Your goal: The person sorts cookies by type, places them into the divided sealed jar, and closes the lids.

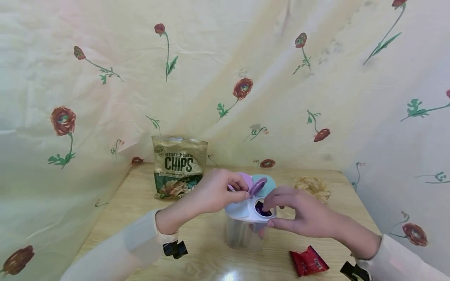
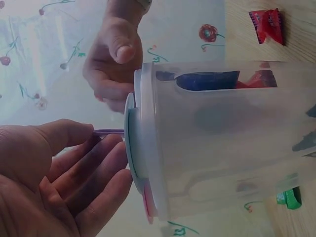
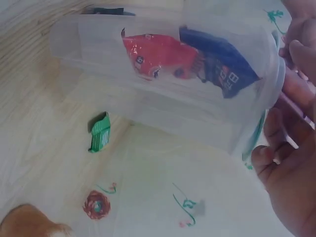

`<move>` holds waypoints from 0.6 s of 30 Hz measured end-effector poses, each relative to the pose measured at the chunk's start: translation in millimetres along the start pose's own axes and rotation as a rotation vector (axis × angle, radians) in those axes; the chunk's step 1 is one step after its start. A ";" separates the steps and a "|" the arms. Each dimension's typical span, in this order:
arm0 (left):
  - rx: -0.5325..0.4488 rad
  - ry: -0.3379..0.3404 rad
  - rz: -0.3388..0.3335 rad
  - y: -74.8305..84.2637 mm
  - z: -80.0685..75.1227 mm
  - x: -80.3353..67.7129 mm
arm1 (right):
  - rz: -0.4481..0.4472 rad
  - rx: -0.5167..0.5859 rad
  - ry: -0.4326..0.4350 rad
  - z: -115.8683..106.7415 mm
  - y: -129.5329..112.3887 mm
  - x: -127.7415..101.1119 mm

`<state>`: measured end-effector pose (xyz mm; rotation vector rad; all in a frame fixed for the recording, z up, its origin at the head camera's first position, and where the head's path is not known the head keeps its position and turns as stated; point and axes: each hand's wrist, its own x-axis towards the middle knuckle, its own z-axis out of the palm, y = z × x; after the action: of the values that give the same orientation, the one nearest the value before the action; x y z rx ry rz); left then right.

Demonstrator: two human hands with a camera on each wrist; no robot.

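Note:
A clear plastic container [image 1: 242, 234] with a white top and several coloured round flaps stands upright on the table. My left hand [image 1: 219, 191] pinches the raised purple flap [image 1: 258, 187] between thumb and finger, also visible in the left wrist view. My right hand [image 1: 304, 212] has its fingertips at the uncovered round opening, touching a dark blue packet [image 1: 260, 208]; its thumb lies near the rim. Through the wall, in the right wrist view, the blue packet [image 3: 217, 61] lies against a red packet [image 3: 160, 54] inside. A teal flap [image 1: 268, 183] is behind the purple one.
A loose red packet [image 1: 309, 261] lies on the table in front of my right hand. Behind stands a chips bag [image 1: 179, 168], at the left. A pile of chips [image 1: 313, 188] lies at the back right. A green packet [image 3: 100, 132] rests beside the container.

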<state>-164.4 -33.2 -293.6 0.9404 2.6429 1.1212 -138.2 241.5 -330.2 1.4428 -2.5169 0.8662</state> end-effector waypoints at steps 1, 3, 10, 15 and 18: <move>0.004 0.000 -0.002 0.6 0.0 -0.1 | 0.001 0.010 0.002 -1.9 0.4 -0.8; 0.012 0.004 -0.003 0.9 0.1 -0.2 | -0.017 0.008 0.009 -4.6 0.6 -2.1; 0.007 0.020 0.013 1.1 0.4 -0.6 | -0.045 0.009 0.011 -11.4 -4.9 -6.3; 0.012 0.016 0.011 1.7 1.3 -0.1 | 0.026 0.026 0.067 -24.1 -0.9 -28.7; 0.016 0.012 0.013 2.4 1.7 0.1 | 0.065 0.001 0.118 -29.1 6.3 -48.9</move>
<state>-162.6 -30.9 -293.1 0.9575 2.6627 1.1133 -122.1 296.3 -326.5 1.2766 -2.4888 0.9338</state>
